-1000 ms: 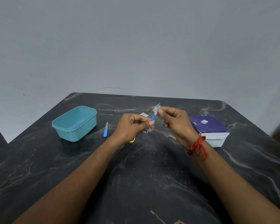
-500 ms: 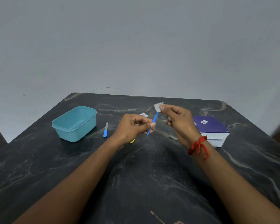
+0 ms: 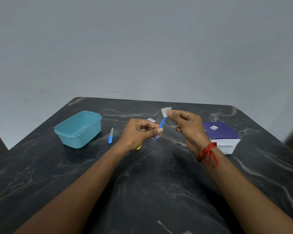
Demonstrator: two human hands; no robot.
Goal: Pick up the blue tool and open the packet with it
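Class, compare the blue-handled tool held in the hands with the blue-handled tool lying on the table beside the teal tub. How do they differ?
The held blue-handled tool is in the air, tilted, pinched by the left hand; the lying blue-handled tool rests flat on the dark marble table, untouched.
The held tool's upper end is covered by a small white wrapper that the right hand pinches; the lying tool's grey blade is bare.
Both have blue handles.
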